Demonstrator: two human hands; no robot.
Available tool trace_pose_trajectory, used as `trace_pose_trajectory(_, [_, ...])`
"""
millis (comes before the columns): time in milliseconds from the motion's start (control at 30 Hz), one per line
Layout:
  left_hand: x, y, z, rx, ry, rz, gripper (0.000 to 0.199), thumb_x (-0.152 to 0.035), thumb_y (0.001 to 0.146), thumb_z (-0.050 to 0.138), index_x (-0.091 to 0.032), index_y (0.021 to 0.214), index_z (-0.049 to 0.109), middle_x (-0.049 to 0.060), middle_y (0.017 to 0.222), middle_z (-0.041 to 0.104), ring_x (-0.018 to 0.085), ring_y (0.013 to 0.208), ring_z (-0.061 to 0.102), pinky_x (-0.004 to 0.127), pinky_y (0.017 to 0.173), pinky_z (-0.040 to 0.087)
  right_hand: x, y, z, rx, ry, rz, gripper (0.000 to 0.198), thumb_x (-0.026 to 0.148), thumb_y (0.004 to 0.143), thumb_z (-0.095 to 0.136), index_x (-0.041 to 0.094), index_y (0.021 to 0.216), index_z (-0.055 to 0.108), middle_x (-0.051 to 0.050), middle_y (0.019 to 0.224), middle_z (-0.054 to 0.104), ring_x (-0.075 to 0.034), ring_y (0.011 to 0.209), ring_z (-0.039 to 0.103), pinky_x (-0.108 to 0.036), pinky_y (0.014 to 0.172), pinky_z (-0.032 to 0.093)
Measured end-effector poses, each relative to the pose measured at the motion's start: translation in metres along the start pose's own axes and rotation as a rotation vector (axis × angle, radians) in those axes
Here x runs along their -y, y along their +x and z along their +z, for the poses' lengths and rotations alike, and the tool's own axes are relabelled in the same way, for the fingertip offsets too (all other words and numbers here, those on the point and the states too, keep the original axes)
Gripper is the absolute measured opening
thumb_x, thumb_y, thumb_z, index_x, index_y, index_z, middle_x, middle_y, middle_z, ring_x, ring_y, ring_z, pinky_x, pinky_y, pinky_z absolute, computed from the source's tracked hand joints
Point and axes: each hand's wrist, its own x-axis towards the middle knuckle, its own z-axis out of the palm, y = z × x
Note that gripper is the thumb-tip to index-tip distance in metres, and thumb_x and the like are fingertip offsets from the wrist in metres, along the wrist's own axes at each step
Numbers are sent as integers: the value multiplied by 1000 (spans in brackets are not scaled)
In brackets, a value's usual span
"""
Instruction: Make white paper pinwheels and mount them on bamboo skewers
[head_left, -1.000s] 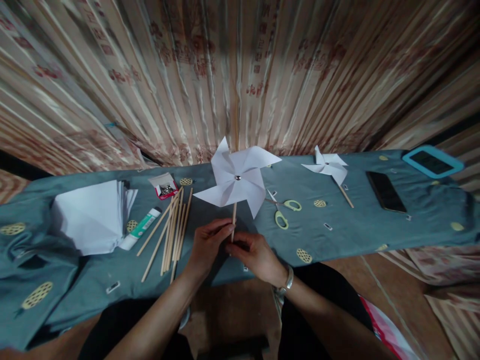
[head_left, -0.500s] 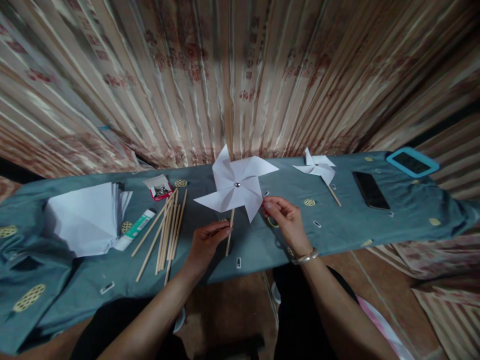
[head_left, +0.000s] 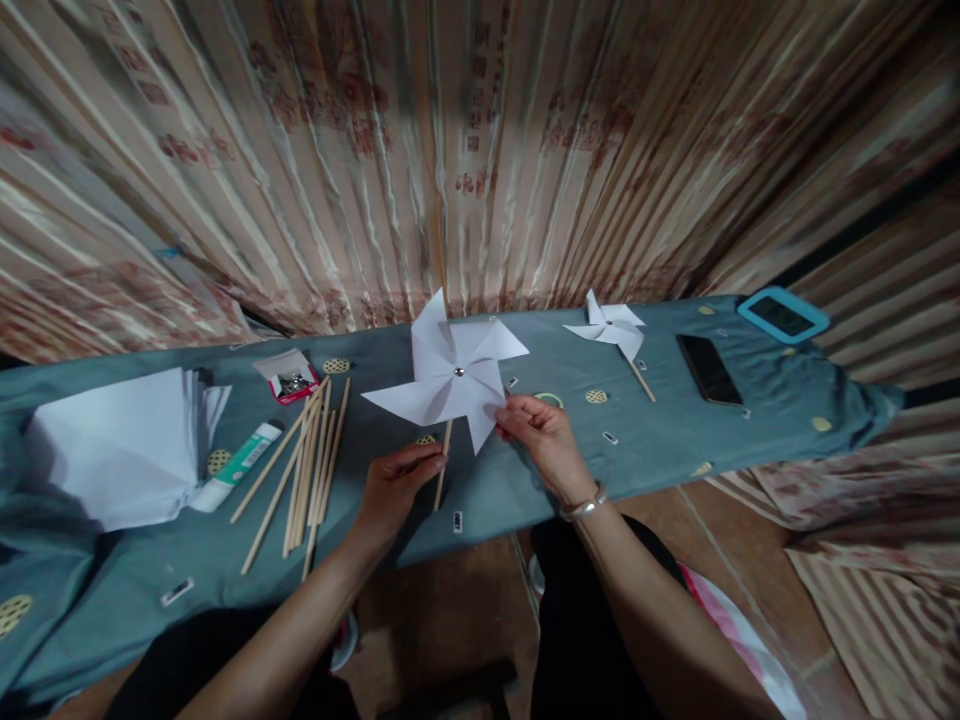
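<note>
A white paper pinwheel (head_left: 459,345) with a shiny round pin at its centre stands up in front of me over the cloth. Its wooden stick (head_left: 444,470) is pinched between the thumb and fingers of my left hand (head_left: 394,495), below the blades. My right hand (head_left: 547,440), with a silver bracelet at the wrist, has its thumb and fingertips closed at the edge of the lower right blade. Part of a yellowish ring (head_left: 551,397) shows just behind the right hand. A smaller white pinwheel (head_left: 609,325) lies farther right on the table.
Left of my hands lie several wooden sticks (head_left: 300,475), a glue stick (head_left: 238,467), an opened box of metal pins (head_left: 289,378) and a stack of white paper (head_left: 120,440). On the right are a black phone (head_left: 709,368) and a blue-framed tablet (head_left: 784,314). Curtains (head_left: 465,120) hang behind the table.
My right hand has moved in to the pinwheel's lower right blade and its fingertips now meet the edge. My left hand keeps its pinch on the stick. The view has shifted slightly right.
</note>
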Motion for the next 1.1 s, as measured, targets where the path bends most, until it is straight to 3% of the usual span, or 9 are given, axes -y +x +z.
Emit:
trace_pose_trajectory(333, [-2, 0, 2, 2, 33, 6, 29, -39, 53, 84, -22, 76, 81, 6, 85, 79, 22, 80, 68, 31, 74, 52, -8, -6, 6, 126, 31, 81, 36, 51, 62, 85, 19, 70, 71, 2, 62, 69, -9, 53, 57, -22, 51, 45])
trace_pose_trajectory(667, [1, 0, 4, 44, 56, -2, 27, -37, 57, 81, -22, 80, 81, 5, 89, 80, 26, 90, 70, 37, 86, 53, -9, -15, 18, 278, 67, 142, 36, 51, 63, 83, 19, 73, 72, 3, 66, 71, -8, 56, 60, -20, 54, 50])
trace_pose_trajectory(833, [1, 0, 2, 69, 64, 49, 23, -34, 61, 81, -24, 81, 81, 5, 87, 79, 24, 85, 70, 32, 80, 53, -9, -19, 20, 379, 80, 187, 34, 50, 65, 82, 20, 81, 74, 3, 70, 73, -6, 56, 60, -18, 57, 51])
trace_pose_trajectory(967, [1, 0, 2, 52, 59, 48, 23, -34, 61, 81, -22, 80, 81, 4, 80, 78, 17, 69, 64, 27, 67, 50, 2, -21, 8, 365, 23, 151, 31, 48, 68, 82, 19, 79, 74, 1, 70, 74, -7, 54, 59, -20, 55, 50])
trace_pose_trajectory(1100, [2, -1, 3, 15, 18, 0, 27, -36, 56, 83, -20, 78, 81, 6, 80, 78, 17, 69, 63, 26, 64, 48, 20, -18, -15, 229, -24, 61, 30, 48, 69, 81, 20, 77, 75, -1, 68, 75, -8, 51, 56, -21, 50, 46])
